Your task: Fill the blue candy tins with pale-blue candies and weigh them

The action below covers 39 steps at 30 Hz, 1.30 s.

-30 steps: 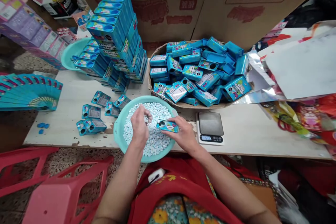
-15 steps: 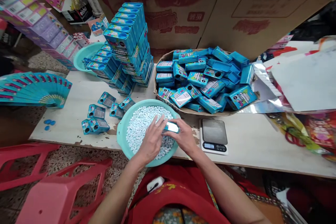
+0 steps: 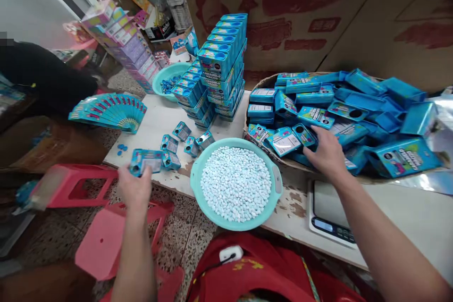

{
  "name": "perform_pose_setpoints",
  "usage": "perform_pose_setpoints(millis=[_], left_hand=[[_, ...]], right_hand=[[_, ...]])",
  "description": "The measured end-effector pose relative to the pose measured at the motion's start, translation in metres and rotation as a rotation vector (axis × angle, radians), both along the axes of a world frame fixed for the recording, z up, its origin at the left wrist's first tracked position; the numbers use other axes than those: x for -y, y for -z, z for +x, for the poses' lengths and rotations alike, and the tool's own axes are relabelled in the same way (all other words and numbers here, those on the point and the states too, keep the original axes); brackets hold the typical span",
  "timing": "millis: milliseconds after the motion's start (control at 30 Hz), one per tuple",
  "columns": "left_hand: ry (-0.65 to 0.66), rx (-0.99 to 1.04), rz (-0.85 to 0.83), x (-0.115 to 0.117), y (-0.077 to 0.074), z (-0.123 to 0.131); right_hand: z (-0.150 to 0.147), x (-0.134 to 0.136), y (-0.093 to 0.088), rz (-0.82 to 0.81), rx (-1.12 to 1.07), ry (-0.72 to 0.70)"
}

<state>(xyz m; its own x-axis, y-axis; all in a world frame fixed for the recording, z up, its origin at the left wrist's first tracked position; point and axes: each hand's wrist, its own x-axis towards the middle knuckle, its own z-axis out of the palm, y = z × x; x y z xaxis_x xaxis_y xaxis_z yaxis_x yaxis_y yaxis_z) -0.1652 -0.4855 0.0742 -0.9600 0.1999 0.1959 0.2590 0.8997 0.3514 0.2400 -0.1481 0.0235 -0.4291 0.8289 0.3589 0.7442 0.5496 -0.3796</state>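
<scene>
My left hand [image 3: 136, 184], slightly blurred, grips a small blue candy box [image 3: 146, 160] over the left front edge of the table, beside several similar filled-looking boxes. My right hand [image 3: 324, 151] is over the cardboard tray, thumb and fingers apart around a blue box with a dark round opening [image 3: 303, 135]; the box still lies among the others. Between my hands stands a turquoise basin [image 3: 197, 184] full of small pale blue candies [image 3: 235, 184].
Blue boxes stand in a tall stack [image 3: 222, 63] at the back. Left of it are a second turquoise basin [image 3: 158, 78] and fanned blue cards [image 3: 109, 111]. A digital scale [image 3: 331, 212] lies front right. Red stools [image 3: 101, 240] stand below the table, and a person's dark sleeve [image 3: 49, 68] shows far left.
My hands have parted from above the candy basin. The left carried a box to the left; the right let go and moved to the tray of boxes. The view has shifted left.
</scene>
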Motion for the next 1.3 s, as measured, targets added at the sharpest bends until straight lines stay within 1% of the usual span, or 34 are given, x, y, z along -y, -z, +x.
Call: perform_pose_setpoints(millis=[33,100,133,200,233,267,333,367,400,433,467,500,533,567,600,633,667,700,733,800,900,1033,1067,1133,1200,1233,1267,1300], left_hand=[[-0.059,-0.013,-0.012,0.006,0.012,-0.023],[-0.133,0.070,-0.019,0.008,0.040,-0.063],[-0.152,0.137,-0.011,0.006,0.055,-0.079],[-0.163,0.263,0.019,-0.004,0.080,-0.102],[-0.158,0.306,0.038,-0.008,0.089,-0.109],[-0.148,0.331,0.057,-0.012,0.095,-0.113],[-0.127,0.324,0.081,-0.016,0.097,-0.111],[-0.125,0.296,0.085,-0.016,0.094,-0.105],[-0.119,0.241,0.097,-0.016,0.091,-0.092],[-0.093,0.170,0.126,-0.018,0.087,-0.074],[-0.041,0.111,0.157,-0.021,0.084,-0.050],[0.064,0.031,0.232,-0.027,0.083,-0.021],[0.256,0.046,0.309,-0.037,0.084,0.012],[0.481,0.136,0.338,-0.049,0.089,0.046],[0.696,0.238,0.304,-0.063,0.095,0.079],[0.833,0.285,0.246,-0.079,0.103,0.108],[0.884,0.303,0.179,-0.095,0.111,0.133],[0.853,0.294,0.131,-0.109,0.119,0.151],[0.812,0.289,0.088,-0.122,0.126,0.164],[0.748,0.306,0.023,-0.140,0.135,0.176],[0.784,0.394,-0.041,-0.151,0.137,0.177],[0.776,0.424,-0.076,-0.146,0.129,0.176],[0.796,0.414,-0.091,-0.142,0.126,0.175],[0.875,0.378,-0.102,-0.135,0.119,0.171],[0.923,0.360,-0.040,-0.126,0.113,0.163],[0.905,0.392,0.029,-0.122,0.110,0.158],[0.849,0.489,0.131,-0.119,0.108,0.152],[0.770,0.637,0.248,-0.116,0.108,0.146]], right_hand=[[0.001,-0.006,0.006,-0.022,0.043,0.010],[0.000,-0.011,0.015,-0.042,0.083,0.037],[-0.001,-0.012,0.016,-0.044,0.078,0.059],[-0.003,-0.013,0.012,-0.047,0.002,0.124],[-0.003,-0.013,0.008,-0.055,-0.076,0.162],[-0.003,-0.013,0.002,-0.067,-0.180,0.199],[0.000,-0.008,-0.015,-0.086,-0.433,0.249],[0.002,-0.003,-0.024,-0.085,-0.563,0.264],[0.003,0.004,-0.032,-0.079,-0.692,0.269],[0.002,0.013,-0.040,-0.073,-0.812,0.266],[0.001,0.024,-0.046,-0.081,-0.916,0.255],[-0.002,0.038,-0.050,-0.114,-0.994,0.237],[-0.007,0.053,-0.051,-0.175,-1.040,0.219],[-0.012,0.069,-0.050,-0.272,-1.043,0.196],[-0.018,0.085,-0.046,-0.383,-1.009,0.176],[-0.023,0.100,-0.041,-0.490,-0.968,0.156],[-0.029,0.114,-0.034,-0.591,-0.924,0.128],[-0.033,0.126,-0.026,-0.656,-0.897,0.110],[-0.037,0.136,-0.019,-0.701,-0.882,0.094],[-0.040,0.149,-0.008,-0.738,-0.883,0.089],[-0.039,0.155,-0.001,-0.766,-0.852,0.129],[-0.039,0.153,-0.007,-0.797,-0.744,0.154],[-0.039,0.152,-0.010,-0.802,-0.728,0.148],[-0.039,0.150,-0.013,-0.810,-0.699,0.140],[-0.040,0.149,-0.014,-0.808,-0.688,0.153],[-0.040,0.149,-0.013,-0.806,-0.688,0.166],[-0.041,0.149,-0.013,-0.805,-0.688,0.181],[-0.041,0.149,-0.012,-0.801,-0.689,0.197]])
